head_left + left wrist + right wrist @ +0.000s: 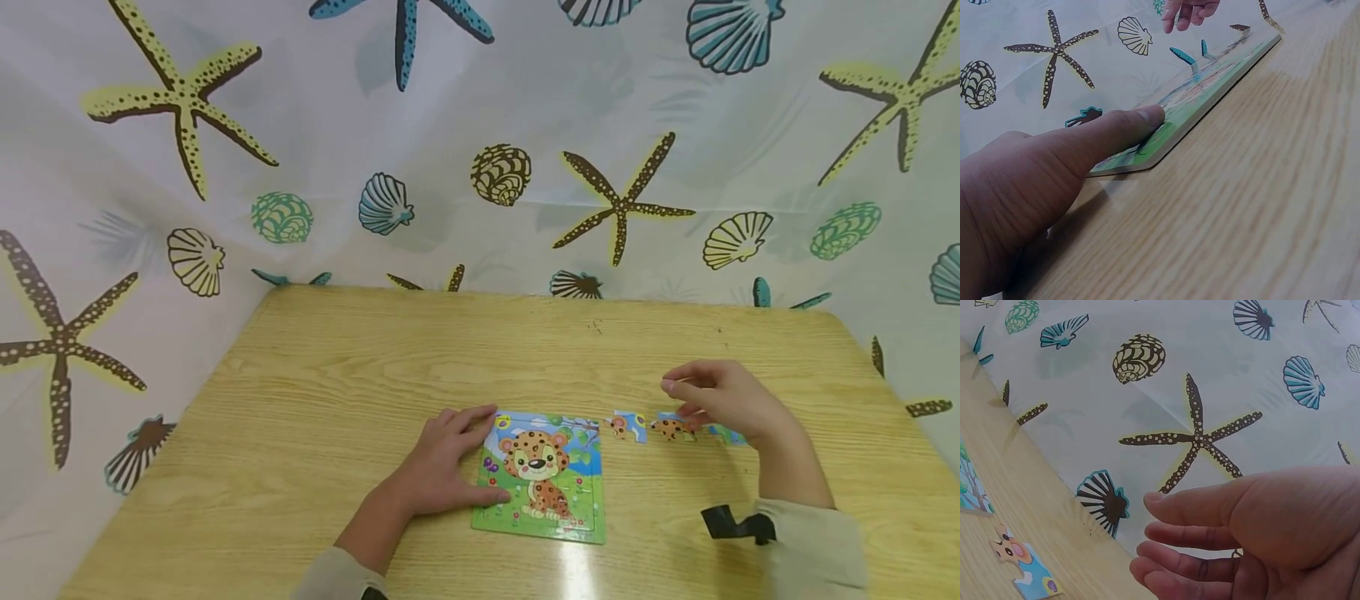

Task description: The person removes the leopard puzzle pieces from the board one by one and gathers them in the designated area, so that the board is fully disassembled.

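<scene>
A square jigsaw puzzle board [551, 450] with a spotted cub on green grass lies flat on the table. My left hand [442, 467] rests along its left side, the straight thumb on the printed face and the fingers spread by the upper left corner. In the left wrist view, the thumb [1122, 125] presses on the board's green edge. Above several loose puzzle pieces to the right of the board, my right hand [727, 404] hovers with loosely bent fingers and holds nothing. One piece [630, 427] with a cub's face also shows in the right wrist view.
The light wooden table [337, 358] reaches back to a white cloth [450, 108] printed with starfish and shells. That cloth also hangs along both sides. A black strap end [731, 525] sticks out from the right sleeve.
</scene>
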`<state>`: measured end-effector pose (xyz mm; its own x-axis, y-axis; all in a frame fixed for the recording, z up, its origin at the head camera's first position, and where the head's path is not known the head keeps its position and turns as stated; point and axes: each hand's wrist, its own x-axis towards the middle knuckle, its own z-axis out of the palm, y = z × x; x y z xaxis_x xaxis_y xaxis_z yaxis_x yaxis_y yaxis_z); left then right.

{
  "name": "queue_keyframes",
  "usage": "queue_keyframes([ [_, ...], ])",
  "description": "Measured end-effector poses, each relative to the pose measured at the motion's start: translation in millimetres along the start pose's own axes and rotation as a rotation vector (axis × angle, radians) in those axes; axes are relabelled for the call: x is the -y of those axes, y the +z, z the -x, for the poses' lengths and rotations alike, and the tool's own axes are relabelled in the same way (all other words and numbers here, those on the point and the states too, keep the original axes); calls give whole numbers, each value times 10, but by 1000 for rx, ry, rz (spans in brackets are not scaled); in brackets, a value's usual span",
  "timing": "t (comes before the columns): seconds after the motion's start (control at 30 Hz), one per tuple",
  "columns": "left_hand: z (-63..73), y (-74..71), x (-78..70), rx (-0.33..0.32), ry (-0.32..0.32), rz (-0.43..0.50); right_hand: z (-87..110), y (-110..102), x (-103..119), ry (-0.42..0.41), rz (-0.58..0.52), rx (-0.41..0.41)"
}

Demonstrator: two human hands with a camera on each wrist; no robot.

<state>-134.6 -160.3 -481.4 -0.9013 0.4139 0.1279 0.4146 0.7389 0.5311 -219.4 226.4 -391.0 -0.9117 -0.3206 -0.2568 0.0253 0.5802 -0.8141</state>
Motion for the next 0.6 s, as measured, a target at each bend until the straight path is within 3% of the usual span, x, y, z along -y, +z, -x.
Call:
queue_keyframes([
  [0.6, 14, -19, -4, 10, -18, 6, -96, 449, 240, -86, -33, 145],
])
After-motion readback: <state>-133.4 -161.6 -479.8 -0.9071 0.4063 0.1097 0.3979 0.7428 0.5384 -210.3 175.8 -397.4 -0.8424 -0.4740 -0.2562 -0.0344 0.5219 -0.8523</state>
